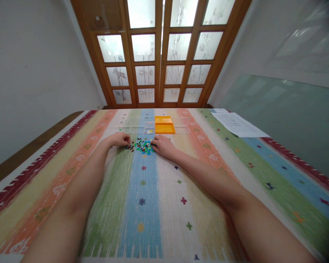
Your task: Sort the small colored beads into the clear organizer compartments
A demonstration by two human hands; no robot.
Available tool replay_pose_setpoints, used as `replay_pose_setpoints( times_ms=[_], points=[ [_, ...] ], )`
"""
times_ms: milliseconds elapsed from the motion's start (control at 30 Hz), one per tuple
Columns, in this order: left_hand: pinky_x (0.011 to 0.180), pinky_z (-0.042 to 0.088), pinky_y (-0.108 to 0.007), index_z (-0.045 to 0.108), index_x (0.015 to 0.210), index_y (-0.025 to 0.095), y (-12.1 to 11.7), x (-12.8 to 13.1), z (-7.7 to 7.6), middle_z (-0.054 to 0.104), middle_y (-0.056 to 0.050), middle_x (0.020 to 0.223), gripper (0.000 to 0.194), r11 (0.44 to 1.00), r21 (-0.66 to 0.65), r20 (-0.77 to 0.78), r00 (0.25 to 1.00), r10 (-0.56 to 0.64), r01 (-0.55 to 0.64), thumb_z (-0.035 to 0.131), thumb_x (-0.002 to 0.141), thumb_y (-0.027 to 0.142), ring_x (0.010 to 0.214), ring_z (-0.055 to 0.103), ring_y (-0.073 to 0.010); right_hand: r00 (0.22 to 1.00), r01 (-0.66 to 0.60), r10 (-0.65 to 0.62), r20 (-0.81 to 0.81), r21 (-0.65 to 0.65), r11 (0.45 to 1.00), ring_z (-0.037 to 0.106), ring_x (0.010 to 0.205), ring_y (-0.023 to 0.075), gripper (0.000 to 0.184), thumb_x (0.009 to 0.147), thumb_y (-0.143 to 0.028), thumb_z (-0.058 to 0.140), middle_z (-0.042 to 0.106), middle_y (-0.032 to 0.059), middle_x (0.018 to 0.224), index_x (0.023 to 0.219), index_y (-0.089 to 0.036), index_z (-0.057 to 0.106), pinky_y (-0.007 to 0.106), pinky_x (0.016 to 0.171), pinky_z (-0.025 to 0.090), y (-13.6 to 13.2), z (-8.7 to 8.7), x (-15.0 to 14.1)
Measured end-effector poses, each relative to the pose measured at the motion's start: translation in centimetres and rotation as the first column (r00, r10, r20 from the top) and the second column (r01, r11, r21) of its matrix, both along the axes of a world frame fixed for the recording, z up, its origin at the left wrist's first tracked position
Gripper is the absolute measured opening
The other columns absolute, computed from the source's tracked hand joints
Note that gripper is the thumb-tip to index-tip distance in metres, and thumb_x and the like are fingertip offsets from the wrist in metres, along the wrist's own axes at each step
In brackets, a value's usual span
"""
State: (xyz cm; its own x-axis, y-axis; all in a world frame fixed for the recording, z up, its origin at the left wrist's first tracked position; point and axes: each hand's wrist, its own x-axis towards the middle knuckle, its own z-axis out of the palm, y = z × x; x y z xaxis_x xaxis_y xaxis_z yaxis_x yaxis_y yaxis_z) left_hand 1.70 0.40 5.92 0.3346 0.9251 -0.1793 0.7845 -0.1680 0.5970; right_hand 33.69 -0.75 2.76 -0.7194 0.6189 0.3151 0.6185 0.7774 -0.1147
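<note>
A small heap of tiny coloured pieces (142, 145), green, blue, red and black, lies on the striped cloth between my hands. My left hand (120, 139) rests on the cloth at the heap's left edge, fingers curled under, touching the dark red pieces. My right hand (162, 144) lies at the heap's right edge with fingertips pinched together at the pieces; what they hold is too small to make out. Just beyond the heap stands a clear compartment tray (131, 126) with an orange tray (164, 125) set on it.
The table is covered by a striped cloth (142, 204) in green, blue, orange and red. A white printed sheet (237, 124) lies at the far right. Wooden doors with frosted glass (160, 54) stand behind the table; walls close in on both sides.
</note>
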Motion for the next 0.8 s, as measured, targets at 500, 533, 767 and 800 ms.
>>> replay_pose_setpoints(
  times_ms=[500, 533, 767, 800],
  points=[
    [0.065, 0.043, -0.026, 0.068, 0.086, 0.018, -0.2, 2.2, -0.1, 0.064, 0.000, 0.078, 0.022, 0.981, 0.169, 0.362, 0.932, 0.030, -0.097, 0.066, 0.072, 0.035, 0.069, 0.055, -0.0148, 0.996, -0.010, 0.013, -0.084, 0.030, 1.000, 0.059, 0.099, 0.0224, 0.022, 0.105, -0.028, 0.058, 0.072, 0.0100, 0.102, 0.103, -0.019, 0.078, 0.033, 0.089, 0.041, 0.2, -0.4, 0.0],
    [0.065, 0.043, -0.026, 0.068, 0.089, 0.018, 0.0, 2.4, -0.4, 0.064, 0.000, 0.080, 0.024, 0.979, 0.157, 0.399, 0.915, 0.060, -0.133, 0.065, 0.073, 0.036, 0.069, 0.054, -0.0143, 0.996, -0.015, 0.018, -0.085, 0.030, 0.999, 0.059, 0.098, 0.0223, 0.022, 0.105, -0.028, 0.058, 0.072, 0.0099, 0.102, 0.102, -0.019, 0.077, 0.033, 0.089, 0.041, 0.2, -0.4, 0.0],
    [0.056, 0.038, -0.024, 0.063, 0.092, 0.021, 2.2, 3.7, -3.2, 0.057, 0.002, 0.072, 0.029, 0.881, 0.033, 0.628, 0.696, 0.349, -0.472, 0.065, 0.071, 0.040, 0.060, 0.050, -0.0124, 0.996, -0.046, 0.049, -0.075, 0.038, 0.998, 0.058, 0.096, 0.0226, 0.022, 0.105, -0.028, 0.057, 0.071, 0.0098, 0.099, 0.101, -0.019, 0.077, 0.033, 0.086, 0.040, 0.2, -0.3, -0.2],
    [0.055, 0.039, -0.024, 0.063, 0.092, 0.021, 2.5, 3.8, -3.5, 0.058, 0.002, 0.072, 0.029, 0.860, 0.019, 0.642, 0.665, 0.381, -0.511, 0.065, 0.071, 0.040, 0.060, 0.051, -0.0124, 0.996, -0.050, 0.053, -0.076, 0.037, 0.998, 0.058, 0.096, 0.0227, 0.022, 0.105, -0.027, 0.057, 0.071, 0.0098, 0.099, 0.101, -0.019, 0.077, 0.033, 0.086, 0.040, 0.1, -0.3, -0.2]
  ],
)
